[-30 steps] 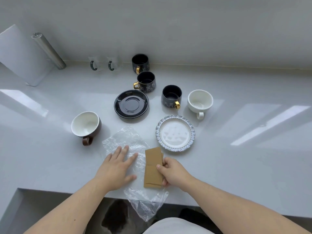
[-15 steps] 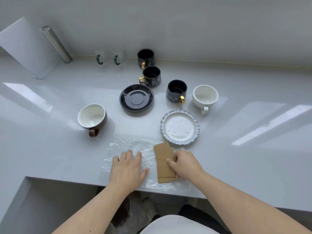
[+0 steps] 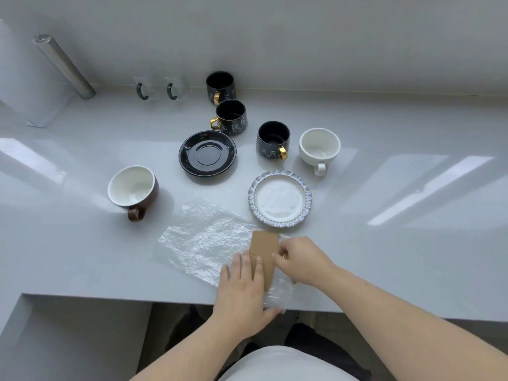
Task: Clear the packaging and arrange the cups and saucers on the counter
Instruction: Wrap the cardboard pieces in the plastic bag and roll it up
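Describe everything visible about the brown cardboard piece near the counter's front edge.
The brown cardboard piece is a flat, plain kraft-coloured strip with a crease across its middle. It lies lengthwise toward the person, on top of the crinkled clear plastic sheet, just in front of the white saucer with a blue scalloped rim. The left hand rests flat over its near end, and the right hand pinches its right edge at the crease. Its far end is uncovered.
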